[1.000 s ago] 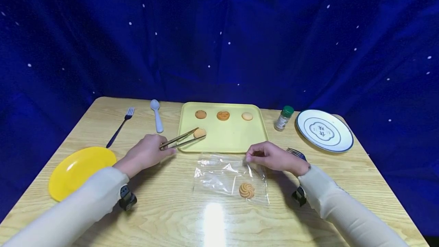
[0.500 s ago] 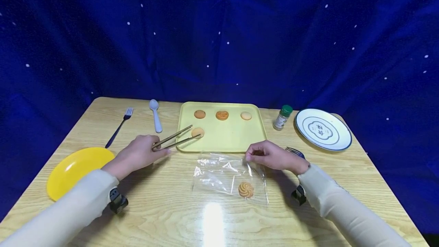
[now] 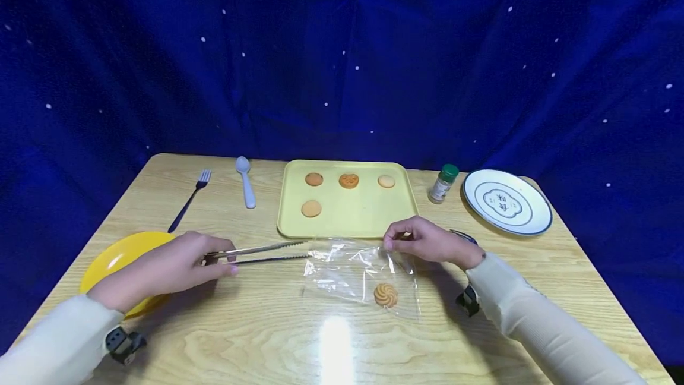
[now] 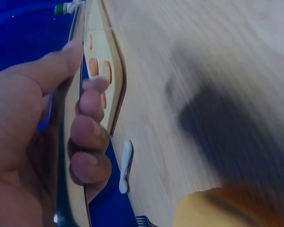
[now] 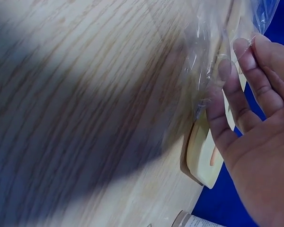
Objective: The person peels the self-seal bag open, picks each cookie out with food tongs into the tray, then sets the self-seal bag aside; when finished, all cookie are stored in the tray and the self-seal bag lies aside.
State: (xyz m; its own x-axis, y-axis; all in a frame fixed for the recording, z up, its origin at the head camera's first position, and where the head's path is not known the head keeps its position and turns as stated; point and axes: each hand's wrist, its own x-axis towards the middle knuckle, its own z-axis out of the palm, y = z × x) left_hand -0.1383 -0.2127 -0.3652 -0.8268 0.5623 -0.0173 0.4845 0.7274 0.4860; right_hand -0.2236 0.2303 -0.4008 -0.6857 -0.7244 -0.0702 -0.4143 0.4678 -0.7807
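Note:
My left hand [image 3: 181, 263] grips metal tongs [image 3: 272, 248], whose two arms stand apart with nothing between their tips, pointing right toward the bag. In the left wrist view the fingers curl round the tongs' shiny arms. A clear plastic bag [image 3: 336, 281] lies in front of the tray, with a swirled cookie [image 3: 386, 295] inside near its right end. The thumb and index finger of my right hand [image 3: 427, 242] pinch the bag's edge. On the pale yellow tray [image 3: 363, 218] lie several cookies, among them a plain round one [image 3: 311, 208] at front left.
A yellow plate [image 3: 107, 257] lies partly under my left forearm. Behind it are a fork [image 3: 191, 198] and a pale spoon [image 3: 246, 183]. To the right stand a green-capped shaker [image 3: 443, 184] and a white plate [image 3: 507, 202]. Another fork [image 3: 464, 235] is partly hidden by my right hand.
My left hand has drawn the tongs back left and toward me, away from the plain cookie between their tips, which stays on the tray. The right hand keeps its pinch on the bag.

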